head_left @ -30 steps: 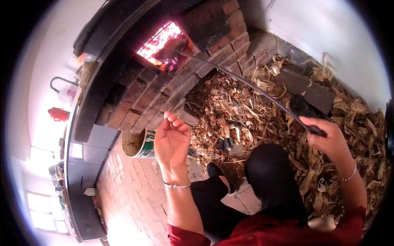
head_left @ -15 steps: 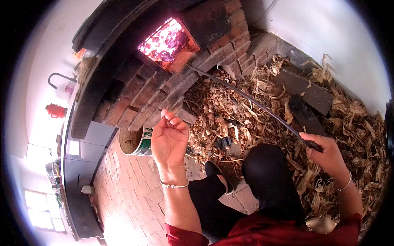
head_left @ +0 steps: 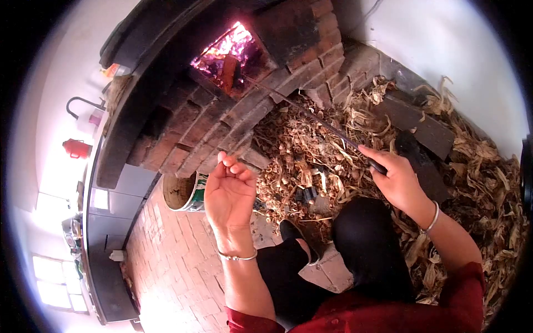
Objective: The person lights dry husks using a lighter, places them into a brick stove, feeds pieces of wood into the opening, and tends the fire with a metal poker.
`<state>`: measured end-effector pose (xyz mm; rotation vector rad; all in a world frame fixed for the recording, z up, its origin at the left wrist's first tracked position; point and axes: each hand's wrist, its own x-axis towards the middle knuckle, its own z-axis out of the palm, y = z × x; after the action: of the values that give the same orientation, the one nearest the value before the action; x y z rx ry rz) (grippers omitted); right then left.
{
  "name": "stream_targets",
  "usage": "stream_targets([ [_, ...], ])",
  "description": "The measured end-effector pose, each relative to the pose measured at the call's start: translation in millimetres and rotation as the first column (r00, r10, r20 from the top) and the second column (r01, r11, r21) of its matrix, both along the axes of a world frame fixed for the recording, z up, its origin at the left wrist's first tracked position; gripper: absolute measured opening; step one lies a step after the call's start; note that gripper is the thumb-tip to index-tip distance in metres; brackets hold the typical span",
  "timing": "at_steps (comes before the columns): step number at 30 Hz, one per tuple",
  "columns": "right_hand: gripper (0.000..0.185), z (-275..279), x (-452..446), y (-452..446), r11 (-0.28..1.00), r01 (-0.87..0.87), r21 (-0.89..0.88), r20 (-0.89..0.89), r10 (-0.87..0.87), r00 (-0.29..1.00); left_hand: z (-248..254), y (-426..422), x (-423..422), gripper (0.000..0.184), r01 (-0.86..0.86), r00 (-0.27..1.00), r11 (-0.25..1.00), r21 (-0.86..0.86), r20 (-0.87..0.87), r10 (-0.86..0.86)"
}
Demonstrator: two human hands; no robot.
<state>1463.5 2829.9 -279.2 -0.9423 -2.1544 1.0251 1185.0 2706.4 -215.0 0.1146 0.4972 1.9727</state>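
Right hand (head_left: 395, 176): I see it closed around the dark rod (head_left: 333, 130).
Rod: slanting, its far end is in the glowing firebox (head_left: 265, 61).
Left hand (head_left: 230, 194): palm upward, fingers loosely curled.

One rod (head_left: 316, 117), two bracelets (head_left: 237, 257) (head_left: 435, 217), one bucket (head_left: 196, 195)

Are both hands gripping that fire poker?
No, only the right hand grips the fire poker; the left hand is apart from it, palm showing and fingers loosely curled.
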Motion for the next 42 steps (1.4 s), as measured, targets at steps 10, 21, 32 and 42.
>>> stream_targets([
  [10,0.043,-1,-20,11,0.983,0.058,-0.175,-0.066,-0.07,0.995,0,0,-1,0.019,0.009,1.0,1.0,0.005,0.023,-0.009],
  [21,0.042,5,51,-14,0.95,0.022,-0.311,-0.041,-0.036,0.998,-2,0,-2,0.019,0.028,1.0,1.0,-0.003,0.008,-0.028],
  [32,0.037,-29,166,-81,0.937,0.278,-0.212,0.155,-0.249,0.956,-8,1,-6,0.02,0.054,0.998,0.998,0.033,-0.031,-0.053],
  [42,0.047,-74,172,-79,0.976,0.004,0.217,0.655,-0.149,0.741,-6,4,-2,0.018,0.049,0.999,0.999,0.01,-0.012,-0.049],
])
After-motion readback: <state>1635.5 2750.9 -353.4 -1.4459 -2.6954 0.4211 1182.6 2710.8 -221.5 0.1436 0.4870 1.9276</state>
